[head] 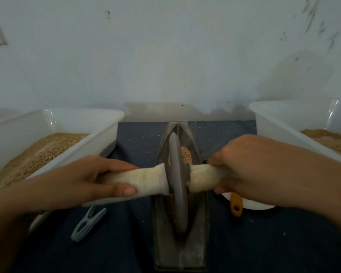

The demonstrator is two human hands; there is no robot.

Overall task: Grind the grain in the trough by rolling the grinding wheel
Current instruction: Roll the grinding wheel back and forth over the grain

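- The left hand (83,180), lower left of the frame, is curled round the left end of the pale wooden handle (146,181), thumb along the near side.
- The right hand (242,164), right of centre, wraps the handle's right end.
- The handle's long axis runs left to right across the frame.
- The grinding wheel (177,182) stands upright on edge in the trough (182,251), at centre.
- The trough's long axis runs from bottom centre up toward the wall.
- Grain (186,155) lies in the trough just beyond the wheel.

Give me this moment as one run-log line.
left hand grips handle | right hand grips handle | grinding wheel upright in trough | grain beyond wheel
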